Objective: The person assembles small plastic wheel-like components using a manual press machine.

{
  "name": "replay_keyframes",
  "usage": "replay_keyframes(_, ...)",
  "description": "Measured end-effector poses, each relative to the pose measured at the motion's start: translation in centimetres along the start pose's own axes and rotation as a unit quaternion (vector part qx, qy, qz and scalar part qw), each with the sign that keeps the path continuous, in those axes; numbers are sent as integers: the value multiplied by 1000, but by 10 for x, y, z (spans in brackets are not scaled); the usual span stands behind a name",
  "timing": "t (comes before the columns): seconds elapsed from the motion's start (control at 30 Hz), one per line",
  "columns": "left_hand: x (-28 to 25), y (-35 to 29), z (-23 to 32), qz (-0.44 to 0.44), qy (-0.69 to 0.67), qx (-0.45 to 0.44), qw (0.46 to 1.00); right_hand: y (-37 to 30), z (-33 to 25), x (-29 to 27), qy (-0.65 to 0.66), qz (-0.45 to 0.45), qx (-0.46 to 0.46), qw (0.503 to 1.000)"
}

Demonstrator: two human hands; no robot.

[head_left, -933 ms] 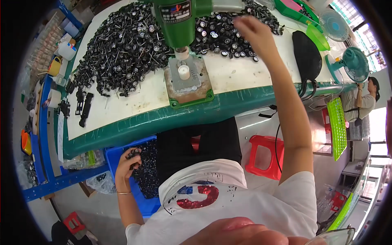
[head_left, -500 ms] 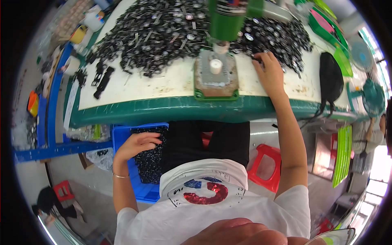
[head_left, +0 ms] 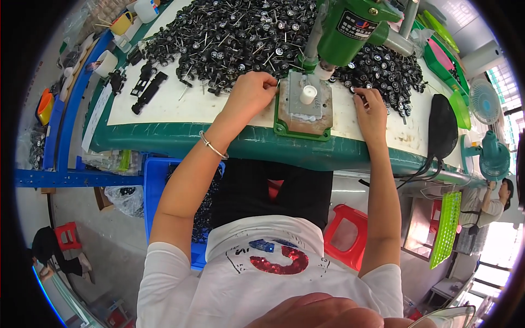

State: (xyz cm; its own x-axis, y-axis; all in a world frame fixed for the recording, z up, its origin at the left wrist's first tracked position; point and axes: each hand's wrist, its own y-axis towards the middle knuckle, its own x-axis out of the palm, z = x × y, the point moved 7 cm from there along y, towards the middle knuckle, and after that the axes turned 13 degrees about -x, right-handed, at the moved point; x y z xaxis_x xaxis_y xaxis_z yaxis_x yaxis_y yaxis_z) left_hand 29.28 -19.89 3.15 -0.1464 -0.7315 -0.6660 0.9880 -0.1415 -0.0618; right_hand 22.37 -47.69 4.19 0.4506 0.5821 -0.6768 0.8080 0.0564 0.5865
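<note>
My left hand (head_left: 249, 94) is over the table, just left of the press base (head_left: 304, 123), at the edge of a pile of small black wheels on metal axles (head_left: 229, 38). Its fingers are pinched together, and whatever is between them is hidden. My right hand (head_left: 373, 113) rests right of the base with bent fingers. A small black wheel (head_left: 354, 91) shows at its fingertips, beside a pile of loose black wheels (head_left: 377, 68). On the base's grey plate stands a white round post (head_left: 308, 94), with the green press head (head_left: 350, 27) above and behind it.
Black plastic chassis parts (head_left: 149, 93) lie at the table's left. A black pouch with straps (head_left: 442, 128) hangs at the right edge. Below left is a blue bin (head_left: 156, 186) of small dark parts. Fans (head_left: 495, 156), red stools (head_left: 346, 232) and other people are farther off.
My left hand has risen from above the blue bin to the table, left of the press base, and its fingers have closed. My right hand stays near the right-hand wheels. The view has shifted.
</note>
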Motion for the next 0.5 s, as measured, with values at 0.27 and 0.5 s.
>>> replay_keyframes(0.27, 7, 13, 6, 71, 46, 37, 996, 0, 5, -12, 72, 70, 10, 995)
replay_keyframes(0.5, 7, 11, 11, 160, 139, 94, 973, 7, -39, 19, 421, 68, 144, 893)
